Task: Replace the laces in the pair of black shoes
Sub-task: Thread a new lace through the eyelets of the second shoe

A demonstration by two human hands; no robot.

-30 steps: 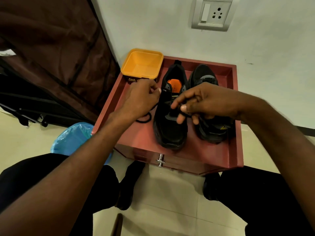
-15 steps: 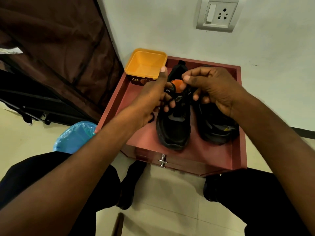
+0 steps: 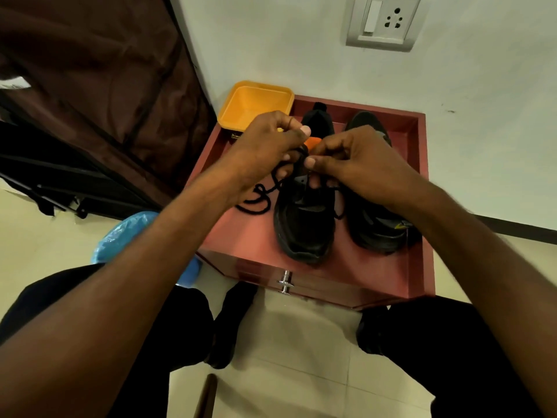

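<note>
Your left hand (image 3: 265, 146) and right hand (image 3: 358, 164) meet over the throat of the left black shoe (image 3: 304, 218), fingers curled, each pinching the black lace (image 3: 262, 194) near the top eyelets; the two hands sit just beside each other, almost touching at the fingertips. From your left hand the lace trails down in loose loops onto the red surface (image 3: 241, 236) beside the shoe, and a thinner length hangs at the shoe's other side under your right hand. An orange patch of the shoe's lining shows between your hands. The right black shoe (image 3: 376, 227) stands just beside the first one, toes toward you, partly hidden by your right wrist. A yellow square tub (image 3: 256, 101) sits at the far left corner of the surface, just beyond your left hand. The surface has raised edges and a metal knob (image 3: 284, 282) on its front. Against the wall above is a wall socket (image 3: 385, 22); a blue plastic bag (image 3: 126, 233) lies on the floor to the left.
</note>
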